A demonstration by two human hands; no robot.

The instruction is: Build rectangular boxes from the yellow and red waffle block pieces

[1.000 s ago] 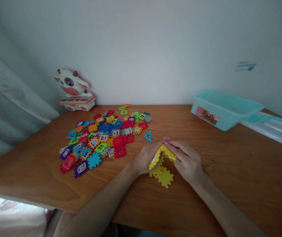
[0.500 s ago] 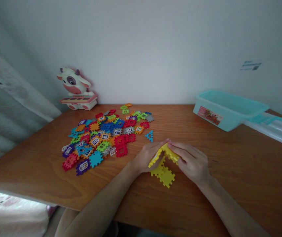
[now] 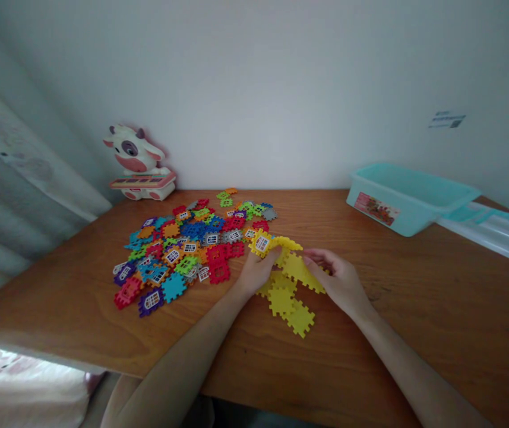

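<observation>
White cow toy [image 3: 137,161] near the curtain [image 3: 22,172], turquoise bin [image 3: 408,222] at right

My bare forearms [image 3: 207,333] slant inward from both sides. My left hand [image 3: 256,273] grips, thumb [image 3: 274,255] uppermost; my right hand [image 3: 340,279] sits near it, fingers [image 3: 325,255] loosely curled.

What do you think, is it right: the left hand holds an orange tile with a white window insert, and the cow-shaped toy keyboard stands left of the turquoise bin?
Not the colour: in the head view, the left hand holds a yellow tile with a white window insert, not orange. The rest is right.
</observation>
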